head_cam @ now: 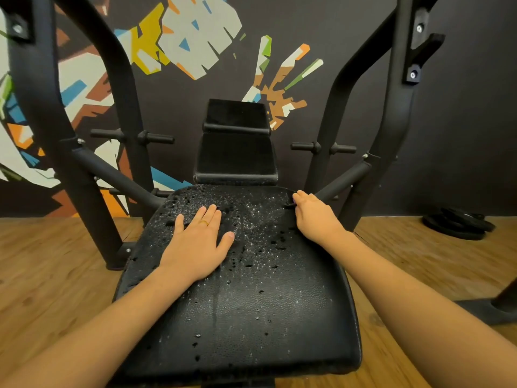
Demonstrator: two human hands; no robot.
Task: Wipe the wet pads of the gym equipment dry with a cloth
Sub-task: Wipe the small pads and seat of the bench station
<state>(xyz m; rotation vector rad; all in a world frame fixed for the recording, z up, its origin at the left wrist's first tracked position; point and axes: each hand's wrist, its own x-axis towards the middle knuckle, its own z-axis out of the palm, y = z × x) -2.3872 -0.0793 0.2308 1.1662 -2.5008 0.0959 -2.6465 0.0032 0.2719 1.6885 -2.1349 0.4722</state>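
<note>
A wide black seat pad (251, 303) fills the middle of the view, covered in water drops and wet streaks. My left hand (197, 245) lies flat on its upper left part, fingers straight, a ring on one finger. My right hand (314, 215) is at the pad's far right corner, its fingers curled round a small dark fold (289, 205). I cannot tell whether that fold is a dark cloth or the pad's own edge. No other cloth is in view. Beyond the seat stands a narrower black back pad (236, 152).
Black steel uprights of the machine frame (84, 175) rise on both sides, with short pegs (156, 138) sticking out. Weight plates (458, 224) lie on the wooden floor (56, 275) at the right. A painted dark wall is behind.
</note>
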